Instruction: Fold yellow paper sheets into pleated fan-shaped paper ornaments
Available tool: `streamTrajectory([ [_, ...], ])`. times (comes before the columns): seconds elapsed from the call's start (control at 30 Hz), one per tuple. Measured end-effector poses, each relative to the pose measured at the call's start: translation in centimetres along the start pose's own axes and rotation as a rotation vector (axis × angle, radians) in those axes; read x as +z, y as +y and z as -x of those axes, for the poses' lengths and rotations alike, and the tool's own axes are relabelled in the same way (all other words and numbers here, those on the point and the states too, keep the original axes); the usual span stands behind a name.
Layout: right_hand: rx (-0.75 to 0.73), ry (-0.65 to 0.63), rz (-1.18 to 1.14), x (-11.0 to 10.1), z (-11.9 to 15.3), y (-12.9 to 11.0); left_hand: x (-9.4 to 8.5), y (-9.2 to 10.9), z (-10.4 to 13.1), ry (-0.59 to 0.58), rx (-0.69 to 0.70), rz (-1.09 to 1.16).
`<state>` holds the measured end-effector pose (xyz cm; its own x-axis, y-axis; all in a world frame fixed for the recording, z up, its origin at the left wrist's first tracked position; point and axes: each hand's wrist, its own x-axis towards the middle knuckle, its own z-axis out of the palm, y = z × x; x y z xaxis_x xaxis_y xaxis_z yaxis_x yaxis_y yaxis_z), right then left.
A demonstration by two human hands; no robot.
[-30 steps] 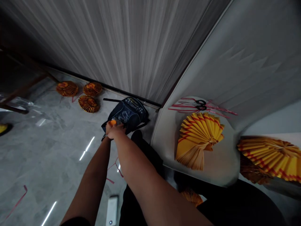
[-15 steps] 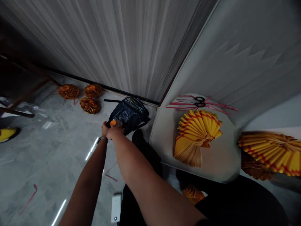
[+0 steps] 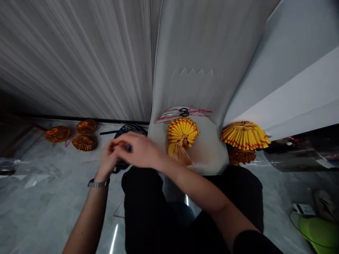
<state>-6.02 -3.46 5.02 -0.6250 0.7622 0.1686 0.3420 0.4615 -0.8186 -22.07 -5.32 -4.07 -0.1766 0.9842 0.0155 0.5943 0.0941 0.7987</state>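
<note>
My left hand [image 3: 108,160], with a dark band at the wrist, and my right hand [image 3: 140,150] meet at the fingertips above a dark backpack [image 3: 131,127] on the floor. The fingers of both hands are curled in and smeared by motion. Whatever they may hold is hidden. Much of the backpack lies behind them. To their right, a yellow pleated paper fan [image 3: 183,132] with red edging rests on a pale chair seat [image 3: 209,151]. Black-handled scissors [image 3: 184,112] and pink ribbon strips [image 3: 202,112] lie behind the fan.
Several pleated paper rosettes [image 3: 84,143] sit on the floor by the wall at left. Another yellow pleated piece [image 3: 246,135] is stacked right of the chair. A dark box-like thing [image 3: 296,158] and a green object [image 3: 319,231] are at far right.
Both hands have come up from the backpack, still together. An orange round thing seen by my right hand earlier no longer shows. The view has swung right.
</note>
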Motion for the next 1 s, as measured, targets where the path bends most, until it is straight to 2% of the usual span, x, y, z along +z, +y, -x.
streamTrajectory([
  [0.03,-0.007,0.155,0.05,-3.6,1.9,1.3,1.2,1.4,0.2,-0.036,0.045,0.126],
  [0.07,0.013,0.296,0.119,-7.0,3.5,3.0,2.7,3.0,0.1,-0.135,0.09,0.227],
  [0.13,0.093,0.486,0.233,-12.6,6.0,6.9,6.2,6.4,-1.0,-0.227,0.124,0.296],
  [0.17,0.122,0.545,0.266,-14.6,6.8,8.8,8.1,8.0,-2.0,-0.238,0.112,0.292],
  [0.23,0.153,0.505,0.269,-16.8,7.9,12.3,11.6,10.8,-4.2,-0.233,0.003,0.311],
  [0.3,0.165,0.387,0.207,-17.2,9.0,14.7,14.3,12.7,-6.2,-0.259,-0.114,0.41],
  [0.37,0.124,0.348,0.191,-16.7,10.4,16.0,16.1,13.7,-7.2,-0.26,-0.074,0.479],
  [0.5,0.163,0.496,0.154,-16.4,13.0,16.6,17.8,14.7,-6.3,-0.288,0.072,0.44],
  [0.63,0.298,0.626,0.038,-17.7,14.0,16.8,18.7,15.7,-4.1,-0.201,0.231,0.32],
  [0.7,0.344,0.584,-0.01,-18.4,14.2,16.8,18.9,16.3,-3.1,-0.175,0.294,0.228],
  [0.83,0.34,0.407,0.012,-19.4,14.8,16.7,19.0,17.4,-1.6,-0.178,0.409,0.176],
  [1.0,0.354,0.326,-0.148,-20.3,16.0,16.8,19.2,17.6,-0.8,-0.201,0.414,0.156],
])
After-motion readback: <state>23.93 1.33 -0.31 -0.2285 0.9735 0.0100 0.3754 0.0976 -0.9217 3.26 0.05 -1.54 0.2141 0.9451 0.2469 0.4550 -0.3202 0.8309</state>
